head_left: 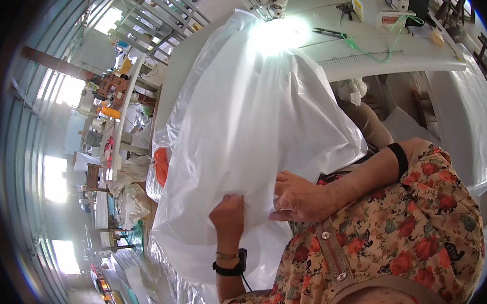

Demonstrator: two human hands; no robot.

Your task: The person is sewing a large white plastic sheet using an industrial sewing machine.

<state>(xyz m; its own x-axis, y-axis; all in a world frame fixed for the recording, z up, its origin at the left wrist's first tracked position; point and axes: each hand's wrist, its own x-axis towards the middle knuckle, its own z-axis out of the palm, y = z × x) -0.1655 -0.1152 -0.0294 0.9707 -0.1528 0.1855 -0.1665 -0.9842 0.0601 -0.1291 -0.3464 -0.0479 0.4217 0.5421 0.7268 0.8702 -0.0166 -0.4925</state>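
Observation:
A large translucent white plastic sheet (226,131) spreads from the sewing machine (351,8) at the top down over my lap. Its far end is bunched beneath the machine's head, where a bright lamp washes out detail. My left hand (228,213) is closed in a fist on the sheet, the fingers gathering the plastic. Just to its right, my right hand (301,197) grips the sheet's edge between thumb and fingers. A dark watch (231,268) circles my left wrist. Whatever lies under the sheet is mostly hidden.
Black thread snips (328,33) and a green thread (382,59) lie on the machine table. An orange-red bundle (161,166) sits by the sheet's left edge. Shelves with an orange thread cone (110,112) stand at the left. More white sheeting (465,124) hangs at the right.

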